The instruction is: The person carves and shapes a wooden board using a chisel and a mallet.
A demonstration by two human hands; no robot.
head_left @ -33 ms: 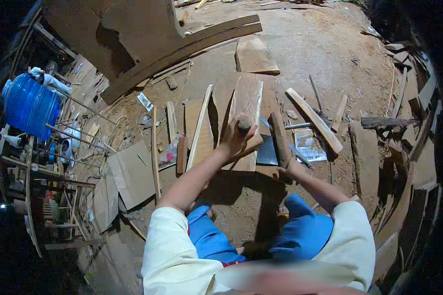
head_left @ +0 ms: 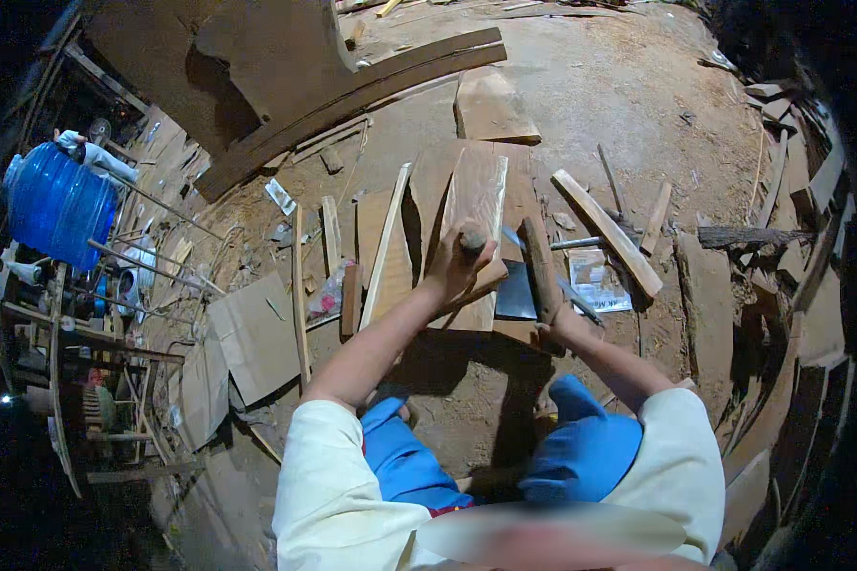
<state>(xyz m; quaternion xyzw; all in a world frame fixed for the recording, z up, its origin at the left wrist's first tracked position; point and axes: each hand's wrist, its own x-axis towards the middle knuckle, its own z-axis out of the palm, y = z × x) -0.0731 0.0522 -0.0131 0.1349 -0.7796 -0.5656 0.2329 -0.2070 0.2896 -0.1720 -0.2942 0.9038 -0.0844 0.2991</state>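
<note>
My left hand (head_left: 452,266) is closed around an upright wooden handle (head_left: 472,240), seen end-on from above. What sits at its lower end is hidden by the hand. Beneath it lies a long wooden board (head_left: 479,181) with pale edges, on top of other boards. Just right of the board, my right hand (head_left: 564,328) grips the near end of a thick, dark wooden stick (head_left: 541,266), which points away from me. A flat, shiny grey metal piece (head_left: 516,293) lies between the board and the stick, partly covered.
Narrow wood strips (head_left: 607,233) and a printed packet (head_left: 600,283) lie at right. A reddish block (head_left: 351,300) and cardboard (head_left: 257,338) are at left. Farther off are a large curved wooden panel (head_left: 286,57) and a blue water jug (head_left: 59,195). Scrap wood (head_left: 819,324) lines the right side.
</note>
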